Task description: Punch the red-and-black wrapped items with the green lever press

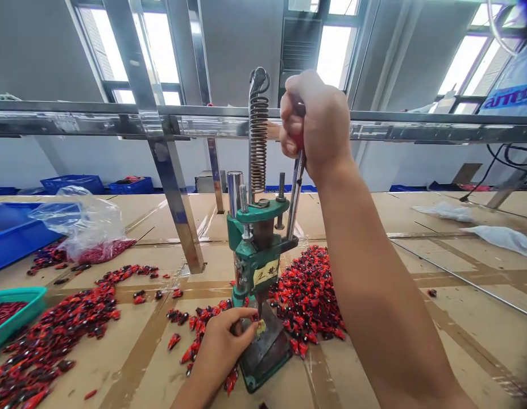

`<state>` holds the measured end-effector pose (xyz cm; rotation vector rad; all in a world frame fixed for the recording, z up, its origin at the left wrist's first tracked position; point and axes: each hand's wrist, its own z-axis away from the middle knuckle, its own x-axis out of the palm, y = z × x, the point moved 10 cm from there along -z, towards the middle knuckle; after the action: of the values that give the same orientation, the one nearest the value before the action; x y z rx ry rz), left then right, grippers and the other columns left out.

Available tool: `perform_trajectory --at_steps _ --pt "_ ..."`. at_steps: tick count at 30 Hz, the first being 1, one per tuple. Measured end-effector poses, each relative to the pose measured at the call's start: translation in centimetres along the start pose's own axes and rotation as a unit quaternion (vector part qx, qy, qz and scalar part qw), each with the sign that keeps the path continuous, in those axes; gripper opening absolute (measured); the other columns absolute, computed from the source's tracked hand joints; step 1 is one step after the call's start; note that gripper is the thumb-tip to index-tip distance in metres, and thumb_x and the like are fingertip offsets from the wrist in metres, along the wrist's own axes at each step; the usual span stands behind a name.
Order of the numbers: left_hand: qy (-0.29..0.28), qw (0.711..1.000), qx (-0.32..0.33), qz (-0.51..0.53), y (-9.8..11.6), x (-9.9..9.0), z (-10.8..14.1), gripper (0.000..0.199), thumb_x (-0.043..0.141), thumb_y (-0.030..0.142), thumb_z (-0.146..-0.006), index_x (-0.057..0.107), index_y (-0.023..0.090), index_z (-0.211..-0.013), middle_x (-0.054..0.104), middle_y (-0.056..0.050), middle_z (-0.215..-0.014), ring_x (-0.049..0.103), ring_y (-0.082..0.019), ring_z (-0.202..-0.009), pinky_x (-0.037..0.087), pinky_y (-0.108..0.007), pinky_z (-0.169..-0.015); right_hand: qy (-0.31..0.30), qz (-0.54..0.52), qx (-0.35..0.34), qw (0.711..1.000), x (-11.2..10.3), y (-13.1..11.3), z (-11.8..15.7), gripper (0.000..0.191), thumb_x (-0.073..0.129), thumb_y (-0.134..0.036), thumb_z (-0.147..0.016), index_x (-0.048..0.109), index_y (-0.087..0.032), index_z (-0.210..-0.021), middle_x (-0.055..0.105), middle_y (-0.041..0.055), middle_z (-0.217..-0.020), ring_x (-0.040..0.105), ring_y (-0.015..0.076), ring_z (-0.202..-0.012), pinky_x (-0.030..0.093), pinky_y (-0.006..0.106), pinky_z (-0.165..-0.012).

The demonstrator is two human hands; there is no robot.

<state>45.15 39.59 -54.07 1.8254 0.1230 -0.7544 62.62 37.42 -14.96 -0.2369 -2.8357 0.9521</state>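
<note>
Fingers of the right hand [314, 122] are clamping the lever [296, 193] of a green bench press [257, 250] while left-hand fingertips [248, 324] are pinching something small [260, 326] under its ram [260, 298].

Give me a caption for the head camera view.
Right hand grips the steel lever of a green spring-loaded metal hand press, left hand at its base among red-and-black pieces.

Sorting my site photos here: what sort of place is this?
Most likely a small factory assembly floor: there's a green lever-operated bench press, heaps of small red-and-black parts on a cardboard-covered bench, and blue plastic crates further back.
</note>
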Motion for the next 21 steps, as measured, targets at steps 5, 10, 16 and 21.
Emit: perform_trajectory --at_steps 5,10,16,21 --pt "-0.001 1.0 0.009 0.012 -0.1 0.1 0.3 0.023 0.069 0.034 -0.08 0.08 0.023 -0.096 0.067 -0.001 -0.07 0.056 -0.017 -0.063 0.042 -0.026 -0.061 -0.006 -0.007 -0.006 1.0 -0.1 0.0 -0.1 0.025 0.051 -0.033 -0.079 0.043 -0.016 -0.062 0.02 0.0006 -0.057 0.028 0.0087 -0.042 0.019 0.027 -0.041" --pt "0.014 0.997 0.047 -0.054 0.6 -0.3 0.4 0.018 0.075 0.031 -0.08 0.081 0.03 -0.097 0.072 0.0 -0.072 0.062 -0.022 -0.076 0.046 -0.035 -0.08 -0.002 -0.011 -0.015 1.0 -0.2 0.1 -0.2 0.023 0.051 -0.032 -0.077 0.043 -0.017 -0.062 0.021 0.0012 -0.057 0.031 0.0108 -0.041 0.019 0.028 -0.04" --pt "0.003 0.992 0.095 -0.08 1.2 0.1 0.6 0.015 0.078 0.03 -0.081 0.08 0.033 -0.096 0.079 0.0 -0.091 0.068 -0.024 -0.087 0.042 -0.043 -0.093 0.005 -0.01 -0.013 1.0 -0.5 0.3 -0.3 0.022 0.054 -0.033 -0.074 0.047 -0.017 -0.061 0.022 0.0011 -0.055 0.031 0.0115 -0.04 0.019 0.029 -0.039" --pt "0.019 0.985 0.12 -0.126 2.0 0.3 0.8 0.016 0.077 0.026 -0.082 0.08 0.034 -0.095 0.08 0.002 -0.098 0.07 -0.024 -0.089 0.039 -0.045 -0.096 -0.003 -0.026 -0.018 1.0 -0.4 0.2 -0.5 0.021 0.055 -0.032 -0.072 0.047 -0.016 -0.061 0.024 -0.0006 -0.054 0.029 0.0101 -0.038 0.02 0.027 -0.038"
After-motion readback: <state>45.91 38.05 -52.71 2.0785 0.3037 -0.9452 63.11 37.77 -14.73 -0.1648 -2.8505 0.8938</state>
